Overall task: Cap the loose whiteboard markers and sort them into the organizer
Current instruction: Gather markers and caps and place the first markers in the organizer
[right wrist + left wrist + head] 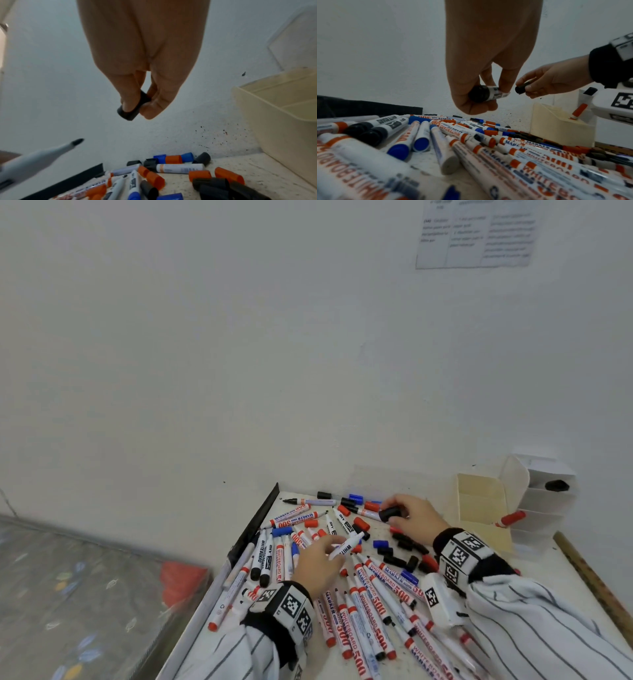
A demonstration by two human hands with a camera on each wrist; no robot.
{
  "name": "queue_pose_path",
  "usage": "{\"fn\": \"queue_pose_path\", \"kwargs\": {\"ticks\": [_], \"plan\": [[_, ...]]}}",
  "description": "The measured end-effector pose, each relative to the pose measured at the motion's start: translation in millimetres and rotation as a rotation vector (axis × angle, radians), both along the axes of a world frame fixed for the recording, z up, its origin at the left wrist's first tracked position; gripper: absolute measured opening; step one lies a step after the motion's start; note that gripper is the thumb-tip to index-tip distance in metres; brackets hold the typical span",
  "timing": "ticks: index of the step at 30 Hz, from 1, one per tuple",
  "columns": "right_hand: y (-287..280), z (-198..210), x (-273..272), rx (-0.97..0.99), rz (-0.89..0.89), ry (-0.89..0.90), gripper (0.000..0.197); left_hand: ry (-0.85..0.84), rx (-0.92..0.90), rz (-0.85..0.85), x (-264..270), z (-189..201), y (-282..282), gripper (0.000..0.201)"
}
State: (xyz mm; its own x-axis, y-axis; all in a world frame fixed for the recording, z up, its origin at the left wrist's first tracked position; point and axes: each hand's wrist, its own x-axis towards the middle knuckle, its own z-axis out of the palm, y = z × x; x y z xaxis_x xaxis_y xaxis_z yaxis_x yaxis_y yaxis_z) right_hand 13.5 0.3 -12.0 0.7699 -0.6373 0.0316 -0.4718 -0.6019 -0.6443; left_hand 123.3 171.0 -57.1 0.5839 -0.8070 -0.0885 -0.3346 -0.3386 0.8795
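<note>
My left hand (pixel 320 559) grips an uncapped black whiteboard marker (pixel 346 546), lifted above the pile with its tip pointing up and right. The left wrist view shows the marker's black rear end (pixel 478 93) between the fingers (pixel 505 79). My right hand (pixel 412 517) pinches a black cap (pixel 390 513) above the loose caps; in the right wrist view the cap (pixel 132 108) sits between thumb and fingertips, and the marker's tip (pixel 77 142) shows at lower left. Cap and tip are apart. The organizer (pixel 479 508) stands at the back right.
Several uncapped markers (pixel 370 611) cover the table, with loose red, blue and black caps (pixel 404 553) near the wall. The organizer's white compartments hold a red-capped marker (pixel 510 518) and a black one (pixel 556 485). The table's left edge (pixel 253 525) has a dark rail.
</note>
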Motion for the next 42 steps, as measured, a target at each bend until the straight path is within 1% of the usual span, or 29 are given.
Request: {"fn": "queue_pose_path", "kwargs": {"ticks": [5, 10, 14, 16, 18, 21, 23, 26, 27, 29, 32, 34, 36, 37, 39, 40, 41, 42], "plan": [[26, 7, -33, 0.006, 0.06, -0.037, 0.024, -0.003, -0.072, -0.088, -28, 6, 0, 0.031], [39, -2, -61, 0.009, 0.1, -0.011, 0.018, -0.024, -0.058, -0.161, -49, 8, 4, 0.029], [47, -12, -74, 0.073, 0.042, -0.027, 0.014, -0.088, -0.051, -0.203, -61, 12, 11, 0.029], [53, -15, -78, 0.148, 0.011, -0.091, 0.011, -0.13, -0.045, -0.215, -66, 13, 13, 0.031], [59, -17, -79, 0.148, -0.007, -0.137, 0.015, -0.154, -0.034, -0.214, -69, 13, 16, 0.033], [63, -23, -80, 0.133, -0.1, -0.204, 0.011, -0.172, -0.033, -0.214, -73, 12, 18, 0.036], [66, -27, -79, 0.177, -0.182, -0.226, 0.018, -0.168, -0.026, -0.214, -75, 12, 19, 0.036], [70, -27, -78, 0.204, -0.211, -0.133, 0.04, -0.185, -0.026, -0.194, -78, 12, 22, 0.036], [72, -25, -78, 0.205, -0.202, -0.116, 0.041, -0.206, -0.032, -0.18, -79, 12, 23, 0.036], [76, -21, -79, 0.202, -0.166, -0.112, 0.035, -0.245, -0.037, -0.16, -80, 13, 26, 0.038], [81, -17, -80, 0.3, -0.172, -0.197, 0.025, -0.251, -0.023, -0.169, -82, 14, 28, 0.04], [85, -15, -78, 0.331, -0.223, -0.208, 0.034, -0.248, -0.02, -0.173, -86, 18, 29, 0.041], [87, -15, -76, 0.246, -0.265, -0.11, 0.047, -0.311, -0.013, -0.173, -90, 21, 29, 0.04], [88, -16, -75, 0.212, -0.273, -0.079, 0.049, -0.347, -0.008, -0.175, -92, 23, 30, 0.04], [90, -17, -75, 0.205, -0.271, -0.102, 0.047, -0.399, 0.008, -0.18, -95, 26, 30, 0.04], [91, -18, -76, 0.211, -0.266, -0.141, 0.045, -0.382, 0.016, -0.193, -96, 27, 29, 0.039], [93, -18, -77, 0.208, -0.261, -0.191, 0.044, -0.316, 0.021, -0.215, -95, 28, 29, 0.038], [95, -19, -79, 0.198, -0.257, -0.248, 0.043, -0.216, 0.023, -0.241, -94, 29, 28, 0.037]]}}
